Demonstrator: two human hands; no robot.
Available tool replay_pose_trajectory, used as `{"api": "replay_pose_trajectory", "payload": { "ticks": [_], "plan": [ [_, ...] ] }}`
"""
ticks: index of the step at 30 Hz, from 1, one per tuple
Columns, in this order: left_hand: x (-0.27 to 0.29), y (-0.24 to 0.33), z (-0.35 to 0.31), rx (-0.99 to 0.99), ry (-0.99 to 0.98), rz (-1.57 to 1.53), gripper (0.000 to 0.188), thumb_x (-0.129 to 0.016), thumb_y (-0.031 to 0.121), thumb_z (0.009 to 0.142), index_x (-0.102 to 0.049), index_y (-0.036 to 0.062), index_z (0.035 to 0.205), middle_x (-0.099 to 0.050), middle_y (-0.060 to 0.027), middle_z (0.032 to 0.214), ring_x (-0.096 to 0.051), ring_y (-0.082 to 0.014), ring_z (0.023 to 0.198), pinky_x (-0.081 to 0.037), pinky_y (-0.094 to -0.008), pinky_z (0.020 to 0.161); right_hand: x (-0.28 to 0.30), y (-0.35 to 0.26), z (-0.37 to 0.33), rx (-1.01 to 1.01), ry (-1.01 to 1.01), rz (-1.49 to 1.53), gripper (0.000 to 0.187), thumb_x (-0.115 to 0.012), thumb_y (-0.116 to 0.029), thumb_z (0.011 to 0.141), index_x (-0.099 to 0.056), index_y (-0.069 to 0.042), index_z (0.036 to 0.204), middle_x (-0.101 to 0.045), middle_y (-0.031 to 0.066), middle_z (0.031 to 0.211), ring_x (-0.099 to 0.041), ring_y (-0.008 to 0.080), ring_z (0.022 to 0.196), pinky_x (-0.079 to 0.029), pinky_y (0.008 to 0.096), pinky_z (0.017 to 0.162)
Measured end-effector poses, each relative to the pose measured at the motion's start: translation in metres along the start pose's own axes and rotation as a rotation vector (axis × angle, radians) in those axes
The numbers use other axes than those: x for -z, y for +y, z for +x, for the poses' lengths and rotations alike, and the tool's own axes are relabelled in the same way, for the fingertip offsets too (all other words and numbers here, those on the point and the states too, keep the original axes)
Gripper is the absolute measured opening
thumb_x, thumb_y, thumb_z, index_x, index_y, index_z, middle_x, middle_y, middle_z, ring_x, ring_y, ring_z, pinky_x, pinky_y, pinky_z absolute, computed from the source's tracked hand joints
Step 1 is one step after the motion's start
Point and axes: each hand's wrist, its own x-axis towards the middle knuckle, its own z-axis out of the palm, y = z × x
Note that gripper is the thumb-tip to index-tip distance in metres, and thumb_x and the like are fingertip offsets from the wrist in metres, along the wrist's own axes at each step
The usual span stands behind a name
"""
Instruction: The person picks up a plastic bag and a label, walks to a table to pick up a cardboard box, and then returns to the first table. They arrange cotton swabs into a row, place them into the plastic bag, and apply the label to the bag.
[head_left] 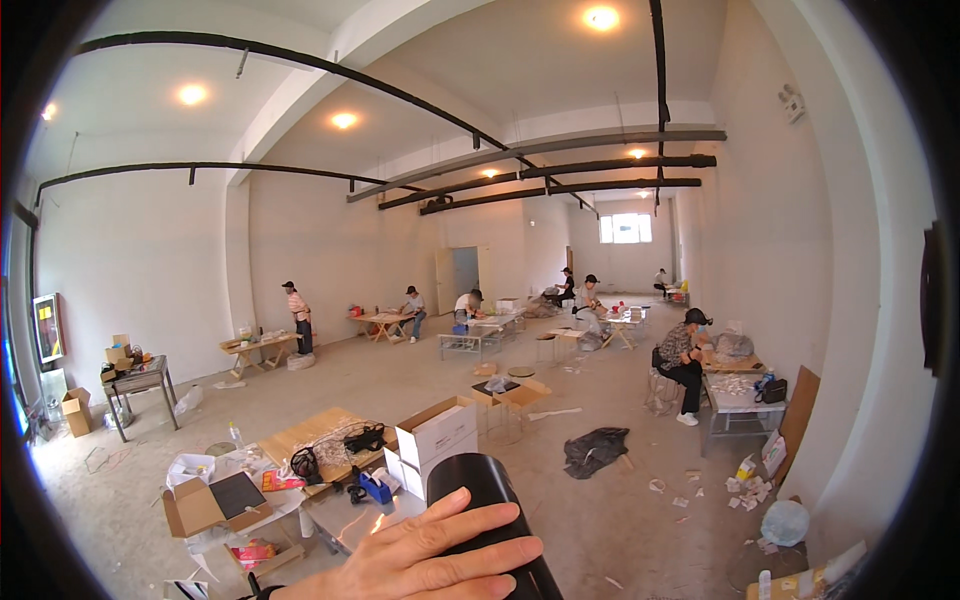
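My left hand (440,552) reaches in from the lower left, a dark band at its wrist. Its fingers lie across the side of a smooth black cylinder (475,478) with a rounded top, curving round it. The cylinder stands tilted at the bottom middle, and its lower end runs out of the picture; what kind of thing it is does not show. My thumb is hidden, and my right hand is out of view. Just beyond the cylinder stands an open white cardboard box (440,437). To its left lies a blue tape dispenser (376,486).
A cluttered table holds a wooden board (300,440), black cables (365,437) and an open brown carton (205,508). A dark plastic sheet (596,452) lies on the concrete floor. At the right a person (683,352) sits by a table (735,400); several others work farther back.
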Motion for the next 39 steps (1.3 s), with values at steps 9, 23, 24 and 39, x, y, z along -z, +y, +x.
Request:
{"api": "replay_pose_trajectory", "payload": {
  "ticks": [9,23,24,39],
  "plan": [
    [-0.03,0.037,-0.02,0.338,0.018,-0.381,0.05,-0.068,0.011,0.078,-0.046,0.0079,0.123,-0.057,-0.0205,0.125,-0.055,-0.0416,0.116,-0.041,-0.0541,0.099,0.055,-0.031,-0.025,-0.203,0.019,0.476,0.034,-0.06,-0.037,0.087,-0.061,-0.015,0.113,-0.062,0.0093,0.096,-0.06,0.0231,0.091,-0.049,0.0388,0.08],
    [-0.147,0.154,-0.188,1.343,-0.024,-0.682,0.081,-0.088,0.025,0.061,-0.047,0.0063,0.128,-0.062,-0.0131,0.116,-0.062,-0.0252,0.104,-0.049,-0.0385,0.092,0.349,-0.327,-0.029,0.175,0.571,0.395,0.044,-0.077,-0.016,0.072,-0.057,-0.003,0.11,-0.062,0.014,0.088,-0.06,0.0279,0.073,-0.049,0.0372,0.066],
    [-0.155,0.168,-0.2,1.352,-0.027,-0.687,0.081,-0.088,0.025,0.061,-0.047,0.0063,0.128,-0.062,-0.0131,0.116,-0.062,-0.0252,0.104,-0.049,-0.0385,0.092,0.363,-0.348,-0.033,0.292,0.616,0.395,0.045,-0.076,-0.016,0.073,-0.057,-0.002,0.112,-0.062,0.0145,0.094,-0.06,0.0281,0.074,-0.049,0.0372,0.067],
    [-0.181,0.24,-0.239,1.44,-0.149,-0.621,0.079,-0.086,0.029,0.062,-0.046,0.0075,0.127,-0.06,-0.0207,0.113,-0.06,-0.0372,0.102,-0.05,-0.0428,0.088,0.406,-0.484,-0.029,1.141,0.387,-0.168,0.051,-0.07,-0.029,0.079,-0.054,-0.002,0.12,-0.057,0.0157,0.113,-0.058,0.0318,0.098,-0.049,0.0396,0.084]
  ]
}}
